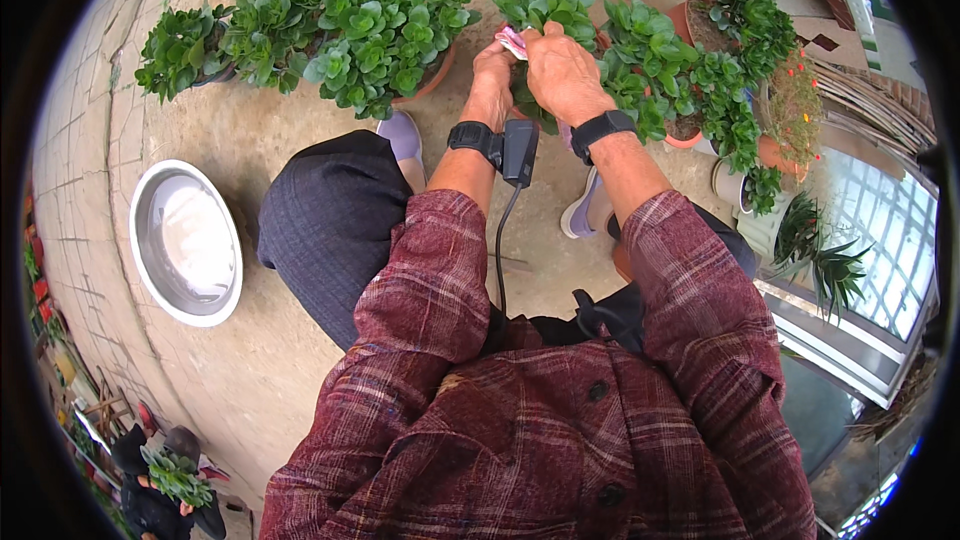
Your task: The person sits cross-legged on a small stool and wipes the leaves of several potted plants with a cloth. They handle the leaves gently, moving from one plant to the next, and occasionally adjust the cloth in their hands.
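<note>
My left hand (493,73) and my right hand (564,73) are close together in front of a green leafy potted plant (547,6). Between their fingers is a small pink and white cloth or wipe (513,42). The left hand has its fingers closed on one side of it, and the right hand pinches the other side. Whether a leaf is inside the cloth cannot be told. The plant's pot is mostly hidden behind my hands. A larger leafy plant in a terracotta pot (429,82) stands to the left, and another leafy plant (649,52) to the right.
A metal basin (187,240) with a shiny inside rests on the concrete at left. More potted plants line the top and right, with a spiky plant (821,251) beside a glass-paned frame (874,232). A person (169,487) holding a leafy plant is at bottom left. A black cable hangs from my left wrist.
</note>
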### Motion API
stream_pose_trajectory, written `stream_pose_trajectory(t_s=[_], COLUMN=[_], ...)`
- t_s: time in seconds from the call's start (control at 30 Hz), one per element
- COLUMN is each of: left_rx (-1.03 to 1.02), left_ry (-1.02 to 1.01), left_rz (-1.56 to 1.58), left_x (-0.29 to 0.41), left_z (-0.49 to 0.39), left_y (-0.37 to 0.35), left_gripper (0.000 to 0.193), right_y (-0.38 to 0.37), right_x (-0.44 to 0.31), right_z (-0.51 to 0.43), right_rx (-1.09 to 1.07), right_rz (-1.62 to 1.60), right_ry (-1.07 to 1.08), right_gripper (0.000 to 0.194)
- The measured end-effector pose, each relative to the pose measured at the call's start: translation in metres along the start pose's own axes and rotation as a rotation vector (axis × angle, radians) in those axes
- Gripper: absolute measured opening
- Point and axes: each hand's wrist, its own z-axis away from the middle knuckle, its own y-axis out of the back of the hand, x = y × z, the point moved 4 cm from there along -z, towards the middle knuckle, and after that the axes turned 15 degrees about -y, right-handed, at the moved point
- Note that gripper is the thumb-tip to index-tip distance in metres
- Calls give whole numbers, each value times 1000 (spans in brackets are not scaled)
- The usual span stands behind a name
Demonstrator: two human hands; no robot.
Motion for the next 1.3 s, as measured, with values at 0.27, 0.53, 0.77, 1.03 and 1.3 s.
stream_pose_trajectory(t_s=[0.27,0.53,0.77,1.03,1.3], left_rx=[-81,-113,-43,-185,204], left_ry=[61,102,101,168,44], left_rz=[225,271,348,197,-197], left_x=[-18,-9,-17,-12,23], left_z=[-21,-12,-18,-21,8], left_y=[-19,-23,-5,13,34], left_gripper=[40,54,45,65,39], right_y=[-10,-15,-21,38,37], right_x=[7,16,22,42,136], right_z=[-20,-32,-29,44,168], right_rx=[-51,-142,-269,-255,-313], right_rz=[-5,-59,-63,-379,-845], right_ry=[-144,-274,-147,66,-389], right_gripper=[42,49,44,40,58])
